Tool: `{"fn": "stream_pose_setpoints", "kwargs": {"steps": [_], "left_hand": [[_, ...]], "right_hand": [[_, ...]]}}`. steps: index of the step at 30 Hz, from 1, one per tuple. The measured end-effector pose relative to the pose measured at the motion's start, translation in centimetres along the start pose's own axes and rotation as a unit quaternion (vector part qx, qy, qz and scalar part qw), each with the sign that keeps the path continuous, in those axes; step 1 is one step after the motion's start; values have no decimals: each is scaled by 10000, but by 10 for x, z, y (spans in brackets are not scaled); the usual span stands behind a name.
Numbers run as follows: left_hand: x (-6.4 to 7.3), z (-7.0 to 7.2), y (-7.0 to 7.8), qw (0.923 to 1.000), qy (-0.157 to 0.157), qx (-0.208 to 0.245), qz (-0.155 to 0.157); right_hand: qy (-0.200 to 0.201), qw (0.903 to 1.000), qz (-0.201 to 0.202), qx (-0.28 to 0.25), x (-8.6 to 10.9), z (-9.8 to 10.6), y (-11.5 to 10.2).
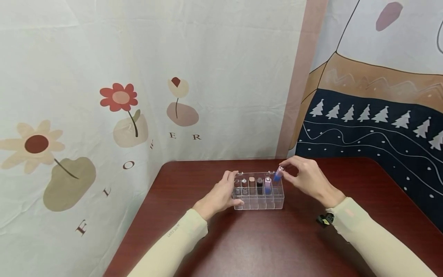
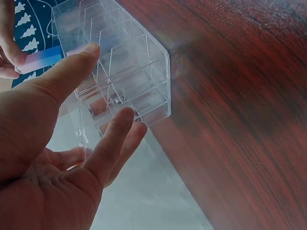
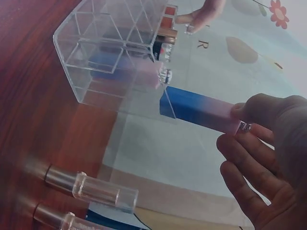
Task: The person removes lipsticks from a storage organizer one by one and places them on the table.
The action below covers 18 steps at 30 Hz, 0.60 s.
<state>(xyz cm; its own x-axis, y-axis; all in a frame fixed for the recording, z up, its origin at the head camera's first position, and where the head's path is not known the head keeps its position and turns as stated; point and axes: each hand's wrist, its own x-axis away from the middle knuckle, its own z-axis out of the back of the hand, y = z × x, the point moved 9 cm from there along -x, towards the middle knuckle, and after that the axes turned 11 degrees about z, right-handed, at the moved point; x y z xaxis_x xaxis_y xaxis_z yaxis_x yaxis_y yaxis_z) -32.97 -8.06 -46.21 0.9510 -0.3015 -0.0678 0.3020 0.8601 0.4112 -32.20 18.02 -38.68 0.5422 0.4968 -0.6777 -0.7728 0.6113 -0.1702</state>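
Note:
A clear plastic lipstick organizer point(image 1: 258, 204) with rows of compartments stands on the table. My left hand point(image 1: 219, 195) grips its left end, thumb at the front and fingers at the back. My right hand point(image 1: 308, 177) pinches the top of a lipstick point(image 3: 196, 110) with a blue-to-pink case, thumb against fingers. The blue lower end is at the rim of the back right compartment, tilted in the head view. A matching blue-pink lipstick point(image 1: 268, 186) stands in the adjoining compartment. Left of it, a black lipstick point(image 1: 260, 186) and several others fill the back row.
In the right wrist view, two clear-capped tubes with metallic bases, one of them a nearer tube point(image 3: 103, 189), stand beside the organizer. The dark red wooden table point(image 1: 256, 238) meets a printed cloth backdrop point(image 1: 235, 96) behind. A small black device point(image 1: 325, 219) hangs at my right wrist.

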Motion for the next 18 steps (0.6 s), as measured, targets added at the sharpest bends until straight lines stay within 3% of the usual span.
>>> {"fn": "stream_pose_setpoints", "kwargs": {"steps": [18], "left_hand": [[0, 1, -1, 9998, -68, 174, -13]], "right_hand": [[300, 9992, -156, 215, 4, 27, 11]]}}
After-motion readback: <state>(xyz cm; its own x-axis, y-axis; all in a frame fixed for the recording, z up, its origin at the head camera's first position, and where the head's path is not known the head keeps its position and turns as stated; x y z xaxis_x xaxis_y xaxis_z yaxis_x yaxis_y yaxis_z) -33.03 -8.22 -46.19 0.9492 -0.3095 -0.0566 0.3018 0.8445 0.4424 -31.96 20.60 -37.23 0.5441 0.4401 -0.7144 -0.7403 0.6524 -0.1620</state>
